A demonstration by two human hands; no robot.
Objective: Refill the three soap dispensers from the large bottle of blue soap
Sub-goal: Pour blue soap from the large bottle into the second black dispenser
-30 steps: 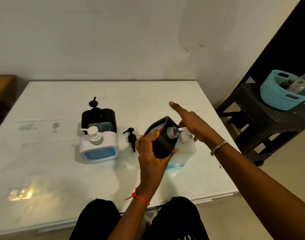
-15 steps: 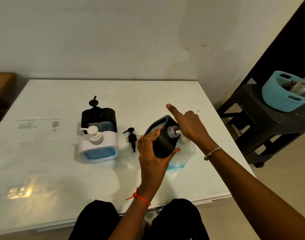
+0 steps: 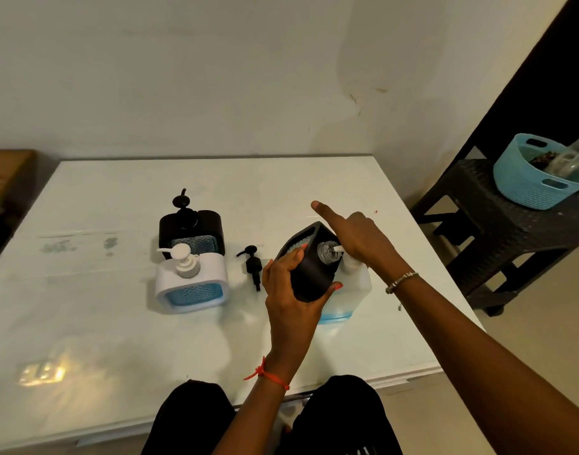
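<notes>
Left hand [image 3: 289,300] gripped the tilted black dispenser [image 3: 309,274], mouth at the spout [image 3: 339,248] of the bottle [image 3: 349,298]; right hand [image 3: 357,234] covered its top, grip hidden. Filling step; next, probably steady pumping, mouth kept aligned.

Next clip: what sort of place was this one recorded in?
Probably a plain room in a home, though that is a guess. A white table stands by a bare, stained painted wall, and beside it a dark plastic stool carries a blue basket.
</notes>
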